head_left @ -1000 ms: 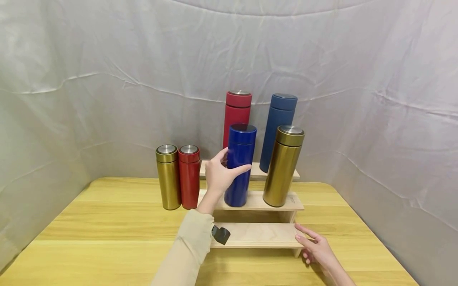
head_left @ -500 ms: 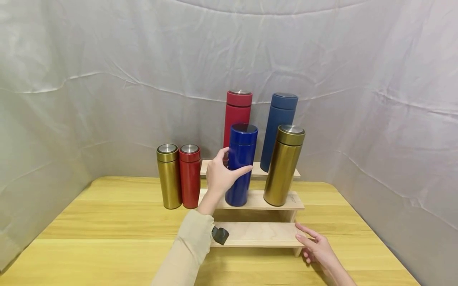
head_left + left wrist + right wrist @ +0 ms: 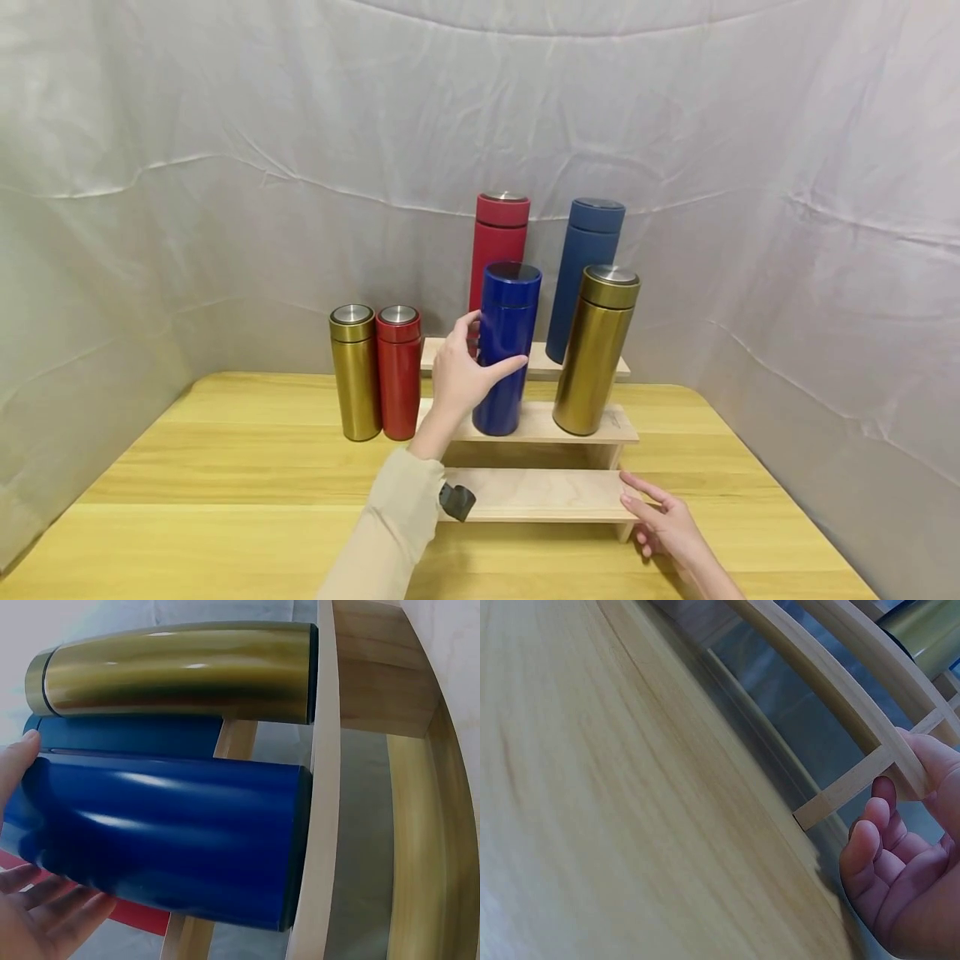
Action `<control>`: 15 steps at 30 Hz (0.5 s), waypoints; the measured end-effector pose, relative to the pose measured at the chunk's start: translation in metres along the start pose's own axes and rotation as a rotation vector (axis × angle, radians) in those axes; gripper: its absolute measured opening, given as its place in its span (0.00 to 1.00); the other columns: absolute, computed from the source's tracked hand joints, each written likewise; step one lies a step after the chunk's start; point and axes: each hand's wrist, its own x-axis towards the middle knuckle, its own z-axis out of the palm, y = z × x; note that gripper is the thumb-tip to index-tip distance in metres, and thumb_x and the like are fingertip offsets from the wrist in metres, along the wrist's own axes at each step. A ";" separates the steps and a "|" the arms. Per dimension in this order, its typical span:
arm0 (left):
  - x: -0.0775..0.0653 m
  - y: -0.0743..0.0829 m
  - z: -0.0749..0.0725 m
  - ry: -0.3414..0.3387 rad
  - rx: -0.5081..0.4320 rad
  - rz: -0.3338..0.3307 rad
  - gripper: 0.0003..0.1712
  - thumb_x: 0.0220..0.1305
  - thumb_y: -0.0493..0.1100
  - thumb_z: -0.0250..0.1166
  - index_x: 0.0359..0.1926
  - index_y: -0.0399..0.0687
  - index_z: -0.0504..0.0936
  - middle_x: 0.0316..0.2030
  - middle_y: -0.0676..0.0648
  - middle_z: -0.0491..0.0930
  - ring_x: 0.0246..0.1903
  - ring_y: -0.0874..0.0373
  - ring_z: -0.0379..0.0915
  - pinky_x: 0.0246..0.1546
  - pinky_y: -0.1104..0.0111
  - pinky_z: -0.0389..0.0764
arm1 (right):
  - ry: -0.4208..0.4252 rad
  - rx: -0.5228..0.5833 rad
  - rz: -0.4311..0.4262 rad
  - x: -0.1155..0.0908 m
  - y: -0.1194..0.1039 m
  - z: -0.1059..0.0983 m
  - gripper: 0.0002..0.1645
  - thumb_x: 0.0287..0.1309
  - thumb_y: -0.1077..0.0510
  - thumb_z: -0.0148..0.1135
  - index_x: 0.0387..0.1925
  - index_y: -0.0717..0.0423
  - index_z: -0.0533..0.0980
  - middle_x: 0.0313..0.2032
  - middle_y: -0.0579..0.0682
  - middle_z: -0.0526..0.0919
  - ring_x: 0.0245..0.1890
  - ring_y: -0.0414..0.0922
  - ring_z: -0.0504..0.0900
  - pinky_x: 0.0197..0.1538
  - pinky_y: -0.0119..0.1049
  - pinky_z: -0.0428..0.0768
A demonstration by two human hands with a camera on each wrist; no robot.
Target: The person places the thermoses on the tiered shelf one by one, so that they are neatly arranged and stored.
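Observation:
A glossy blue thermos bottle [image 3: 512,325] stands upright on the middle step of a three-step wooden stand [image 3: 543,492]. My left hand [image 3: 461,367] holds it from the left, thumb across the front and fingers round the far side. In the left wrist view the thumb and fingers lie on opposite sides of the blue bottle [image 3: 180,832]. With thumb and fingers, my right hand [image 3: 667,529] grips the right end of the lowest step. The right wrist view shows the same hand [image 3: 911,855] pinching that board's corner, the other fingers curled beneath.
A gold thermos [image 3: 596,350] stands right of the blue one. Behind, on the top step, are a matte red thermos [image 3: 501,237] and a matte blue thermos [image 3: 588,250]. Gold [image 3: 354,379] and red bottles [image 3: 400,379] stand side by side on the wooden table [image 3: 225,467].
Hardly anything differs. My left thumb sits slightly lower on the blue thermos, which has shifted a touch to the right. The right hand stays in place.

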 end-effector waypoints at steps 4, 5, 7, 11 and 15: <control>-0.001 -0.002 -0.003 -0.015 -0.042 0.010 0.41 0.40 0.55 0.72 0.54 0.42 0.68 0.42 0.43 0.76 0.35 0.53 0.72 0.34 0.63 0.74 | 0.000 0.001 -0.001 0.000 0.000 0.000 0.19 0.55 0.56 0.59 0.36 0.20 0.76 0.12 0.44 0.71 0.11 0.36 0.69 0.14 0.27 0.71; -0.001 -0.003 -0.004 -0.024 -0.058 0.011 0.40 0.41 0.54 0.72 0.54 0.42 0.68 0.42 0.43 0.76 0.35 0.53 0.72 0.33 0.63 0.74 | 0.002 0.001 -0.002 0.001 0.001 0.000 0.19 0.55 0.56 0.59 0.36 0.20 0.76 0.12 0.44 0.71 0.11 0.36 0.69 0.14 0.27 0.71; -0.002 -0.004 -0.005 -0.042 -0.088 0.006 0.39 0.42 0.54 0.71 0.54 0.43 0.69 0.42 0.44 0.75 0.36 0.53 0.71 0.33 0.64 0.75 | 0.005 -0.001 -0.005 0.001 0.001 -0.001 0.19 0.55 0.56 0.59 0.36 0.20 0.76 0.12 0.44 0.71 0.11 0.36 0.69 0.14 0.27 0.71; -0.005 -0.007 -0.009 -0.065 -0.130 0.003 0.36 0.45 0.52 0.70 0.53 0.43 0.70 0.42 0.45 0.75 0.38 0.54 0.70 0.33 0.65 0.76 | 0.003 -0.004 -0.010 0.001 0.001 0.000 0.19 0.56 0.56 0.58 0.37 0.20 0.76 0.12 0.44 0.70 0.11 0.36 0.69 0.14 0.27 0.71; -0.007 -0.011 -0.014 -0.058 -0.146 0.023 0.33 0.46 0.50 0.70 0.51 0.41 0.71 0.41 0.43 0.77 0.39 0.52 0.72 0.34 0.64 0.78 | 0.001 -0.004 -0.010 0.001 0.001 0.000 0.19 0.56 0.56 0.58 0.37 0.20 0.75 0.12 0.44 0.71 0.11 0.36 0.69 0.14 0.27 0.71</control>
